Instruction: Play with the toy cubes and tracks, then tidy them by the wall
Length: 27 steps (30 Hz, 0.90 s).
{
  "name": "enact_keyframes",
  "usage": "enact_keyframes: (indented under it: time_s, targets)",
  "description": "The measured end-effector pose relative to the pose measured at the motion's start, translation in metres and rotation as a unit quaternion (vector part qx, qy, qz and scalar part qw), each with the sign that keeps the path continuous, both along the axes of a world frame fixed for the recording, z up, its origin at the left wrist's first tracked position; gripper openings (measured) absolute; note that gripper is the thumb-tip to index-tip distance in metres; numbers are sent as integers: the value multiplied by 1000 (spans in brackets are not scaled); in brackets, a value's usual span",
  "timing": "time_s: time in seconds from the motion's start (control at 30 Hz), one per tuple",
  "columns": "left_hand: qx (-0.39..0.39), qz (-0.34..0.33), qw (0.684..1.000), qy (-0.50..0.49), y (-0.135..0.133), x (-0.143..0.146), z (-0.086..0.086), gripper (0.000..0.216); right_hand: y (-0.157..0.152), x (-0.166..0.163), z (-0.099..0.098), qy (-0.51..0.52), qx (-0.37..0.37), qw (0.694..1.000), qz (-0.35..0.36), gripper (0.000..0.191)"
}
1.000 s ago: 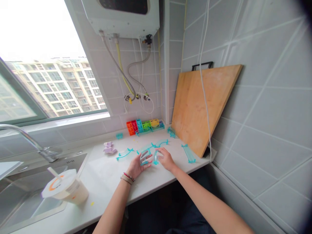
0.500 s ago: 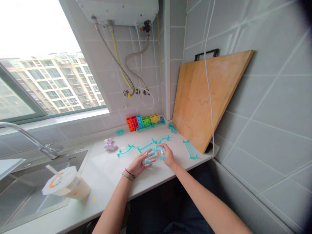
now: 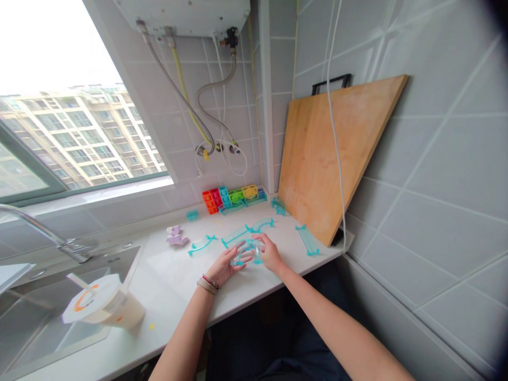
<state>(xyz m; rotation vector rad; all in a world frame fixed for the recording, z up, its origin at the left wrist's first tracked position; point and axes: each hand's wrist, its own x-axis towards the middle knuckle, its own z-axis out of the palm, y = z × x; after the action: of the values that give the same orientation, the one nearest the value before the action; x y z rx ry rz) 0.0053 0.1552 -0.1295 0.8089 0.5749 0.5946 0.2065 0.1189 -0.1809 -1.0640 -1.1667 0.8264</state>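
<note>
My left hand (image 3: 223, 267) and my right hand (image 3: 270, 253) meet over the white counter (image 3: 174, 280), each pinching a clear teal curved track piece (image 3: 248, 251). The two pieces touch between my fingertips, just above the counter. Just behind my hands on the counter lie more teal track pieces: a curved one (image 3: 202, 244), a long joined one (image 3: 246, 232) and a straight one (image 3: 306, 241). A row of coloured blocks (image 3: 232, 197) stands against the back wall.
A wooden cutting board (image 3: 337, 153) leans on the right wall, with a white cable hanging across it. A lidded cup with a straw (image 3: 103, 309) stands by the sink (image 3: 51, 328) and tap (image 3: 43, 233) at left. Small purple pieces (image 3: 175, 236) lie behind.
My hands have come closer together with the teal pieces, which now touch. The camera has tilted down slightly, so the heater above shows less.
</note>
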Motion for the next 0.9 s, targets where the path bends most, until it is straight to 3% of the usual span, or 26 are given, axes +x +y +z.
enact_keyframes:
  time_s: [0.9]
  targets:
    - [26, 5, 999, 30, 0, 2, -1, 52, -1, -3, -3, -74, 0, 997, -9, 46]
